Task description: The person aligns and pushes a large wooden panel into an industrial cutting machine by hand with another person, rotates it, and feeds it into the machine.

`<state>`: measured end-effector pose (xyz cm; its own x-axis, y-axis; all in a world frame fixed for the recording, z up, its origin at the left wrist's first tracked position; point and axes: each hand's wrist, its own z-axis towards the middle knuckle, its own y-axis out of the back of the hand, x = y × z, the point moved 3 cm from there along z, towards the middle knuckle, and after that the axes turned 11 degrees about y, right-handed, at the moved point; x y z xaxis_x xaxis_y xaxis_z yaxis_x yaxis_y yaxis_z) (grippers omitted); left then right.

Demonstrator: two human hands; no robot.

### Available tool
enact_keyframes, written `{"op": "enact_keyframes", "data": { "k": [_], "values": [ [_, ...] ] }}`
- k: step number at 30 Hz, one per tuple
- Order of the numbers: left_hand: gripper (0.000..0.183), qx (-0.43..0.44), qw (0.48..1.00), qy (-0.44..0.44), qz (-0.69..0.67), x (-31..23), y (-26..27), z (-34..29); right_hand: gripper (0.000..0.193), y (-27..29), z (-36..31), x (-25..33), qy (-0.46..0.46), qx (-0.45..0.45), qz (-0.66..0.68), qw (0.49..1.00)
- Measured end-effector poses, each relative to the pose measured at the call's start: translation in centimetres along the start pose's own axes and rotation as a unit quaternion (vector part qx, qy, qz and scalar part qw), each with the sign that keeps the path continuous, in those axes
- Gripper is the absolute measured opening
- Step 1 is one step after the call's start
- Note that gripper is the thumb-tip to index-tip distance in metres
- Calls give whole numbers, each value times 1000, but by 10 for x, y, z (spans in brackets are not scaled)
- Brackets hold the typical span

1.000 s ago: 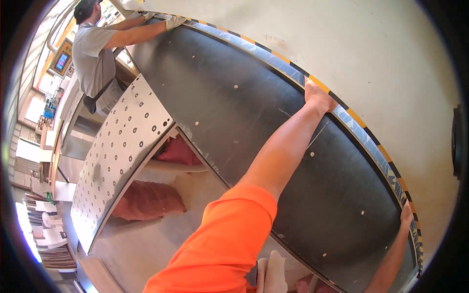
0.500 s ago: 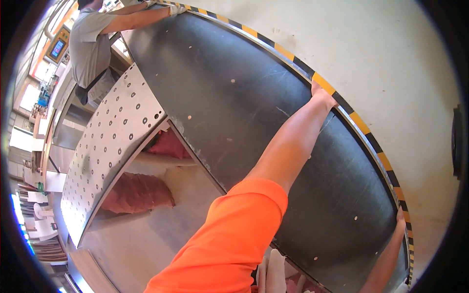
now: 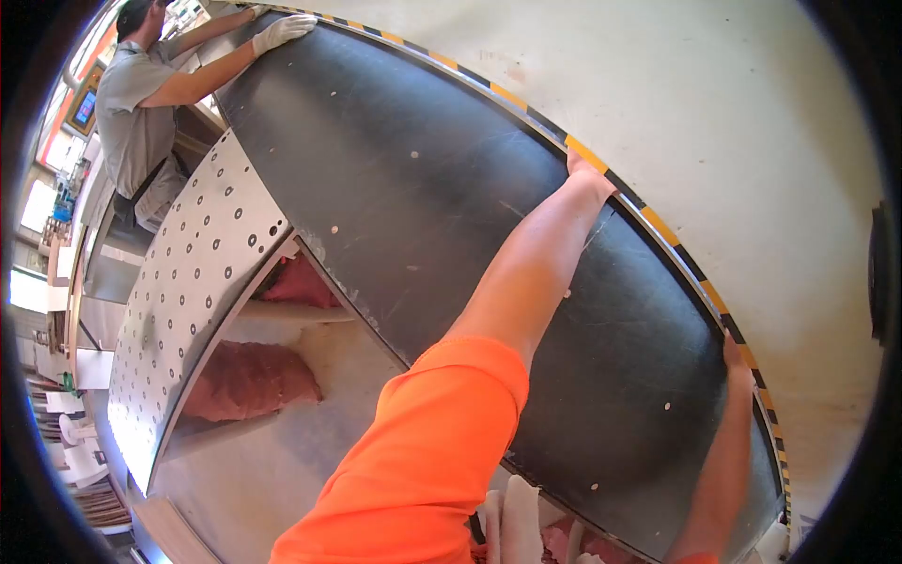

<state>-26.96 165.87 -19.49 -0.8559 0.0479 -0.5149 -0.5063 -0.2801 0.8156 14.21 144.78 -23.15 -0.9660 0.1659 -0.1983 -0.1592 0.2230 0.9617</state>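
Left hand (image 3: 590,177) 2 o'clock, right hand (image 3: 738,364) 4, apart on desk edge (image 3: 660,226).
Fingertips hidden, grip unclear. Red bundle (image 3: 249,381), 8 o'clock, part-covered by panel (image 3: 193,291).

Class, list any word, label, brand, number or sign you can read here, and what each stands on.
No text can be read.
Small screen, upper left: lit, too small and blurred to read.
Yellow-and-black edge strip: stripes, no readable lettering.
White panel: dark dots and rings, no readable lettering.
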Motion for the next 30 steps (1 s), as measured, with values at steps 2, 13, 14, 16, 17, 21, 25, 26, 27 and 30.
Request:
{"op": "enact_keyframes", "data": {
  "k": [2, 13, 14, 16, 17, 21, 25, 26, 27, 30],
  "values": [
    [52, 8, 1000, -5, -7, -4, 0, 2, 55, 11, 3, 19, -5, -2, -4, 1000],
    [52, 41, 997, -19, -57, -20, -8, 5, 54, 21, -7, 12, -5, 1, -8, 1000],
    [52, 46, 997, -19, -57, -14, -5, 5, 54, 24, -8, 18, -2, 6, -6, 1000],
    [52, 51, 997, -12, -59, 5, -10, 0, 54, 16, -3, 30, 1, 8, -8, 1000],
    [52, 57, 996, -8, -62, 6, -10, -6, 54, 16, -6, 31, 1, 10, -9, 1000],
    [52, 59, 995, -24, -75, -18, -10, -1, 54, 36, -14, 16, -7, 1, -14, 1000],
    [52, 61, 995, -20, -78, 3, -15, 6, 54, 31, 0, 32, -2, 4, -16, 1000],
    [52, 61, 995, -19, -76, 6, -13, 7, 54, 32, 5, 34, 2, 5, -17, 1000],
    [52, 57, 995, -23, -75, 1, -12, 12, 54, 37, 8, 33, 6, 0, -17, 1000],
    [51, 71, 992, -38, -94, -25, -17, 3, 54, 50, -13, 14, -11, 0, -21, 1000]
  ]
}}
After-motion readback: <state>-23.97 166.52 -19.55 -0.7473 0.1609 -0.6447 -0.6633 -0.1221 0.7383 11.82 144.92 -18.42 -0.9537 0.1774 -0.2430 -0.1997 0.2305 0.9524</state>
